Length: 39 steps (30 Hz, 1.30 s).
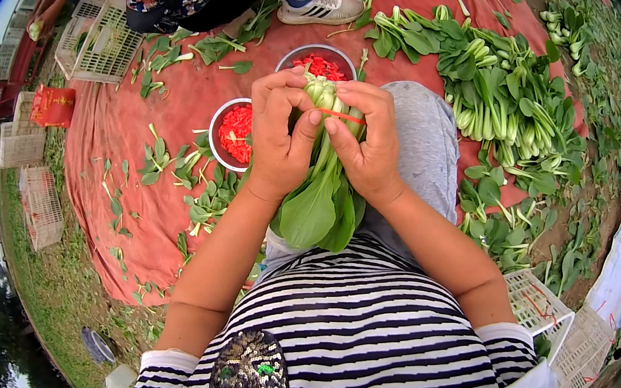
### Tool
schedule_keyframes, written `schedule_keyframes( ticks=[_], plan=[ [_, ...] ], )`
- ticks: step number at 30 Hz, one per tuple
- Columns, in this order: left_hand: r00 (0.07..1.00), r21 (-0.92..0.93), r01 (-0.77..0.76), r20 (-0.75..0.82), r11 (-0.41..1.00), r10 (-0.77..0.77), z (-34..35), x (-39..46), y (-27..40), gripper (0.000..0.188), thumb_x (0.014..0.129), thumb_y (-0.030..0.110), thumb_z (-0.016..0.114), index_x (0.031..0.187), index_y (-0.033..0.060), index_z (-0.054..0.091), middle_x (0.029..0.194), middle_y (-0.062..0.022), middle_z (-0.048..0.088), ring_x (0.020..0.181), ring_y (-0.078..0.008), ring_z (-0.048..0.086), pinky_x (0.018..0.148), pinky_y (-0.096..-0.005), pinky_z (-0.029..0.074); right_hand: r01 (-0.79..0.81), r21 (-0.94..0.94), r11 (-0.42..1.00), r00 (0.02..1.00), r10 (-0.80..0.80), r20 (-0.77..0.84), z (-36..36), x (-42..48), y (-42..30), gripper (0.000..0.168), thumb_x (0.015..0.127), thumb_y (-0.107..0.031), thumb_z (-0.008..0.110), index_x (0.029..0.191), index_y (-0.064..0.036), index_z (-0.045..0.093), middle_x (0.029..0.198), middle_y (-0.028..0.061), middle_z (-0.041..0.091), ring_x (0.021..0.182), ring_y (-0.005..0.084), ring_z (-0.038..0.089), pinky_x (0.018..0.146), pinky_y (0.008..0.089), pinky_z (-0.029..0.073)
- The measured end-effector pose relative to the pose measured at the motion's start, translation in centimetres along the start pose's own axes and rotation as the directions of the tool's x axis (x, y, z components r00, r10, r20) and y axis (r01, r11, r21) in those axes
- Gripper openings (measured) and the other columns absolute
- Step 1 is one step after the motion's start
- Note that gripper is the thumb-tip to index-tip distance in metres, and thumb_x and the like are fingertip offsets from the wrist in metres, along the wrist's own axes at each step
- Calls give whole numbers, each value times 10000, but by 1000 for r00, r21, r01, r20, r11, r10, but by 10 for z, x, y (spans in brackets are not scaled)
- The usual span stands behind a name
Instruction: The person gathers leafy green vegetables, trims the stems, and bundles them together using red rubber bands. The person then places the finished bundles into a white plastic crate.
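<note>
A bunch of bok choy (308, 211) lies between my hands, its pale stem ends pointing away from me and its leaves hanging toward my lap. My left hand (283, 136) grips the stems from the left. From the right, my right hand (369, 137) clasps the same bunch. A red band (340, 116) stretches across the stems, by both thumbs; whether it goes all the way round is hidden. Just beyond and to the left stand two metal bowls of red bands, the far bowl (320, 64) and the near bowl (235, 134), both partly covered by my hands.
A large pile of bok choy (503, 90) lies on the red cloth (135, 128) at right. Loose leaves (209, 197) are scattered at left. Another person's shoe (321, 10) rests at the far edge, near a plastic crate (100, 39). More crates (538, 309) stand at lower right.
</note>
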<state>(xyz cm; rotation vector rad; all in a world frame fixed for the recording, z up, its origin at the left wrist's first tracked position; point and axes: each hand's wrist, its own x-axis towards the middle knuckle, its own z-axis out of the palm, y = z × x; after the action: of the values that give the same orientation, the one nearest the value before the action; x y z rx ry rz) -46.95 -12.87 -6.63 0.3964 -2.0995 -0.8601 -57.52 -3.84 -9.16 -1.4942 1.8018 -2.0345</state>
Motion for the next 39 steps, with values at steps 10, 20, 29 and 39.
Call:
schedule_keyframes(
  ticks=[10,20,29,39],
  plan=[
    [783,-123,591,328,798,-529,-24,7,26,934,716,455,738,1383,1,267,1264,-182,468,1124,-292,513,939,-369,413,-523,200,829,851,493,179,-21,-10,-27,850,724,-411,745,1328,25,335,1312,219,408,1218,305,415,1024,396,325],
    [958,-432,278,59,858,-280,-42,-29,65,1183,539,273,882,1424,25,137,1253,-168,433,1154,-270,480,958,-357,419,-590,664,460,808,350,475,-13,-14,-55,1187,539,-302,887,1425,-16,152,1384,172,331,1294,258,331,1074,372,264],
    [937,-464,348,137,815,-322,-66,-11,92,1256,500,144,884,1435,41,52,1323,-204,396,1200,-278,461,988,-386,406,-272,548,791,916,39,399,-17,22,-71,1162,458,-323,916,1367,-36,252,1363,152,360,1247,256,397,1047,388,318],
    [994,-431,70,-42,900,-98,-48,-12,86,1133,561,178,856,1408,30,118,1305,-230,401,1193,-316,460,977,-418,408,-152,586,796,953,-40,301,-16,24,-66,996,495,-311,888,1300,-37,367,1310,147,426,1214,246,422,1039,367,309]
  ],
)
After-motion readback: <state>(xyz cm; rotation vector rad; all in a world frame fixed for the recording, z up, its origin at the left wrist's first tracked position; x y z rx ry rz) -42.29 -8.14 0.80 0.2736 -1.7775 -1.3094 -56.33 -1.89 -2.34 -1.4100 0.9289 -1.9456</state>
